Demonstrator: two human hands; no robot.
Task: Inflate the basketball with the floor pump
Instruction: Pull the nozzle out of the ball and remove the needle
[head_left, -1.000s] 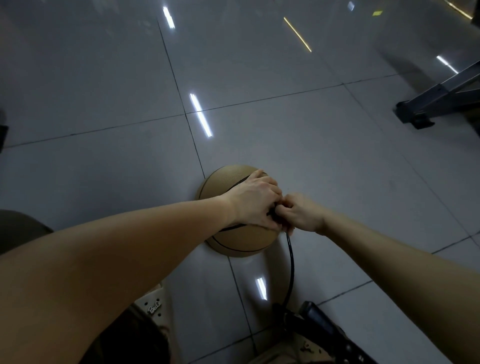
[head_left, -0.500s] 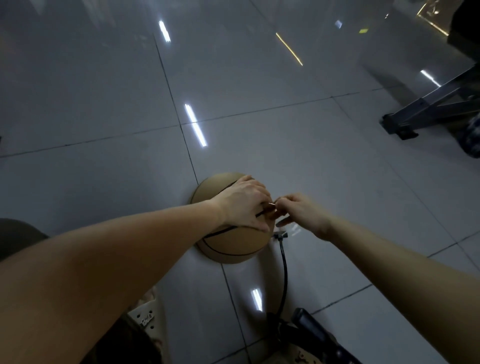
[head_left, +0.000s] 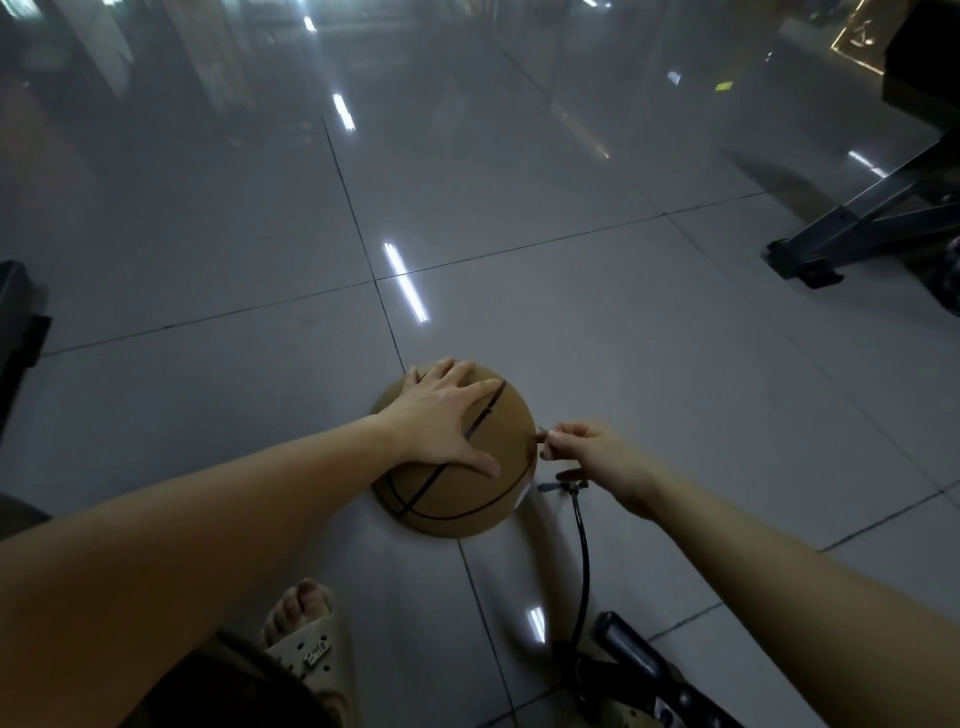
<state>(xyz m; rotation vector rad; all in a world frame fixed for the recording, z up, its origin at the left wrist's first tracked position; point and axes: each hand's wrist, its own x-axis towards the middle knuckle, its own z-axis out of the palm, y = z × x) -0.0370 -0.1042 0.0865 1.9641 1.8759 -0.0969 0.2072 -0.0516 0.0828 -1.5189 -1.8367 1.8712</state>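
Basketball (head_left: 506, 441): on grey tiled floor (head_left: 623, 338), centre frame, over a tile joint. Tan-brown w/ black seams; outline reads more dome than sphere.

L hand (head_left: 447, 415): grip released, palm flat on top of ball, fingers spread straight.

R hand (head_left: 592, 452): grip pinching a small metal part (head_left: 543, 434) at ball's right edge; part too small to ID.

Pump hose (head_left: 582, 551): black, its metal end lies on floor just beside ball, under R hand. Floor pump (head_left: 639, 670) at bottom edge, partly out of frame. Sandalled foot (head_left: 306, 639) near ball, bottom left.
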